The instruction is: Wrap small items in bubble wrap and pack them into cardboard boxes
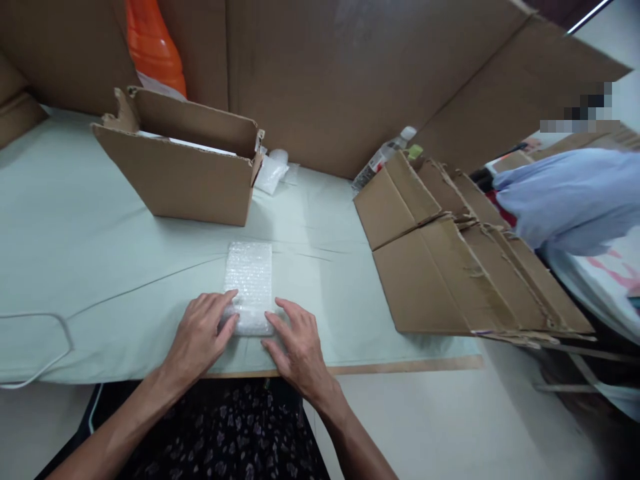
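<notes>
A flat packet wrapped in bubble wrap (249, 277) lies on the pale green cloth of the table (90, 253), near its front edge. My left hand (200, 337) rests on the packet's near left corner, fingers curled lightly over it. On the near right corner sits my right hand (296, 341), its fingers pressed flat against the wrap. Both hands touch the near end of the packet; its far end lies uncovered.
An open cardboard box (185, 167) stands behind the packet, with an orange bottle (153, 47) further back. A stack of flattened cardboard boxes (460, 260) lies at the right. A clear bottle (383, 157), small plastic bags (273, 172) and another person's light blue sleeve (570, 197) are nearby.
</notes>
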### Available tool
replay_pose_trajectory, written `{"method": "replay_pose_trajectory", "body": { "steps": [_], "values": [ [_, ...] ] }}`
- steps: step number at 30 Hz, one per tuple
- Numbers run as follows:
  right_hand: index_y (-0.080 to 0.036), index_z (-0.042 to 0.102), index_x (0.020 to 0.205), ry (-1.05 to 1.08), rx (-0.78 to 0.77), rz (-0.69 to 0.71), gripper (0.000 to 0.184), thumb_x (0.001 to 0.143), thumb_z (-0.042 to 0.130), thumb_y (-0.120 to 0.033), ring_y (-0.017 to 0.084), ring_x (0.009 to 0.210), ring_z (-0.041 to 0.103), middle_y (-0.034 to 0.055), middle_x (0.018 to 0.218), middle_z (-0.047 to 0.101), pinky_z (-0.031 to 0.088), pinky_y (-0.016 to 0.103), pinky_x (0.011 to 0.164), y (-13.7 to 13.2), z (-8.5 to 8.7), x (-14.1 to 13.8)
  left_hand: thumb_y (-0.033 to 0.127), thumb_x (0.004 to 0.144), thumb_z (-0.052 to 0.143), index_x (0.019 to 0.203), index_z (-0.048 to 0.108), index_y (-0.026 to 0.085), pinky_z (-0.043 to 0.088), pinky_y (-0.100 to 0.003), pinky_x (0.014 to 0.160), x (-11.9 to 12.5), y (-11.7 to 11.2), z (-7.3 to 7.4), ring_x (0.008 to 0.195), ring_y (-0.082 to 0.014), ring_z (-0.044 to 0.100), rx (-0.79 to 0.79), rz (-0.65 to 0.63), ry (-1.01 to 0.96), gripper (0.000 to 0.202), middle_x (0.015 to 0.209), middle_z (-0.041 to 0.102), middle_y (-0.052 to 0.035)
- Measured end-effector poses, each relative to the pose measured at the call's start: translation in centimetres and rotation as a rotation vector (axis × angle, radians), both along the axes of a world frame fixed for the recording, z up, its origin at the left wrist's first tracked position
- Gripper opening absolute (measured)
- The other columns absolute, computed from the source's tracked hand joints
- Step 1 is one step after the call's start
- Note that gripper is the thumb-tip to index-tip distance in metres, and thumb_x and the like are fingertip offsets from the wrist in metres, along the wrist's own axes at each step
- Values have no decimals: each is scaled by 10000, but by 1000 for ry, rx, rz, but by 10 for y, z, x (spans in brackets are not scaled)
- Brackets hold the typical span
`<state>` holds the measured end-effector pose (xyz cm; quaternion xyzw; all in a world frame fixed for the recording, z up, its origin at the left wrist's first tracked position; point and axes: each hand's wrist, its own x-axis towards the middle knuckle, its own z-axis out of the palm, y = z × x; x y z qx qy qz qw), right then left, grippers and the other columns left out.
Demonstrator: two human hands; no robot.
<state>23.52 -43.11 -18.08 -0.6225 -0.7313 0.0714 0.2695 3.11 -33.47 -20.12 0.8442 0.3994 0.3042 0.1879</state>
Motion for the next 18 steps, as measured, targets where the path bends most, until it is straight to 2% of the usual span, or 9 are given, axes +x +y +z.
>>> {"method": "replay_pose_trajectory", "body": {
  "steps": [2, 4, 8, 9, 11, 13, 15, 18],
  "values": [
    [-177, 622, 1283, -47, -23, 51, 370, 918, 687, -178, 330, 1290, 532, 155, 1411, 608, 439, 484, 1012, 9, -4, -3, 299, 976, 554, 1284, 600, 165, 521, -431, 900, 1, 3, 2, 1043, -270, 639, 52, -7, -17, 339, 1148, 693, -123],
    [-193, 645, 1239, -14, -39, 63, 306, 935, 660, -152, 299, 1206, 591, 114, 1287, 694, 447, 461, 977, 15, -5, -5, 285, 961, 582, 1313, 577, 177, 508, -431, 952, -4, -2, 8, 1122, -273, 616, 69, -58, -40, 368, 1216, 664, -131],
    [-212, 670, 1183, 216, -140, 80, 209, 976, 645, -191, 198, 905, 665, 28, 974, 764, 468, 391, 906, 7, 6, -5, 182, 952, 536, 1380, 518, 225, 520, -352, 907, -21, -18, 20, 1049, -214, 631, -50, -159, -46, 431, 1122, 693, -69],
    [-213, 663, 1197, 251, -168, 88, 218, 980, 645, -204, 191, 894, 662, 24, 971, 760, 471, 383, 905, 3, 10, -5, 177, 953, 522, 1381, 517, 226, 527, -340, 878, -24, -21, 20, 1012, -208, 638, -78, -148, -40, 430, 1083, 700, -60],
    [-204, 626, 1264, 239, -163, 65, 278, 986, 629, -212, 214, 998, 651, 62, 1101, 741, 472, 394, 923, -6, 16, -5, 208, 958, 518, 1365, 534, 213, 536, -346, 835, -26, -21, 18, 949, -212, 648, -103, -93, -12, 407, 1038, 707, -60],
    [-183, 583, 1323, 152, -95, 16, 351, 977, 626, -223, 260, 1130, 608, 126, 1268, 675, 471, 422, 943, -9, 17, -6, 252, 959, 521, 1336, 562, 190, 539, -386, 823, -22, -15, 13, 907, -233, 650, -93, -31, 24, 384, 1017, 713, -75],
    [-181, 577, 1333, 46, -69, 27, 402, 945, 666, -238, 299, 1206, 566, 158, 1369, 612, 467, 453, 970, -5, 15, -10, 288, 955, 514, 1306, 589, 173, 537, -441, 840, -17, -7, 8, 913, -266, 651, -85, 25, 44, 377, 1020, 716, -95],
    [-196, 617, 1280, -38, -101, 114, 372, 916, 691, -195, 299, 1180, 584, 133, 1337, 650, 479, 450, 960, 9, 6, -16, 362, 938, 514, 1268, 617, 176, 530, -509, 903, -11, 0, 7, 1016, -311, 649, -153, 88, -6, 393, 1108, 702, -129]
  ]
}}
